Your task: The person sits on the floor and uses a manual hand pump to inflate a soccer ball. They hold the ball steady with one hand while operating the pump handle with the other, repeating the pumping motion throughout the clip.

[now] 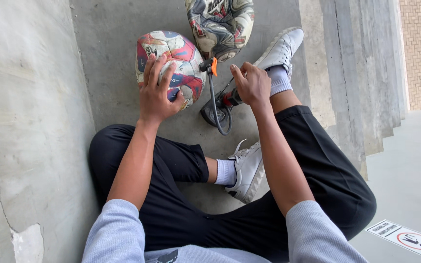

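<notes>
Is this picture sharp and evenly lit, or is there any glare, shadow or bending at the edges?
Head view: soft, even daylight, no harsh glare; only faint shadow under the left hand on the red-and-white ball and beneath the legs. The right hand at the pump hose is sharp. The concrete steps lean and stretch toward the right edge, a wide-lens effect.

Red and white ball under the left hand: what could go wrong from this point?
1. The left hand only rests flat on the red and white ball, so it might roll and pull against the orange pump nozzle.
2. The grey hose loops loosely by the right hand and could kink or snag.
</notes>
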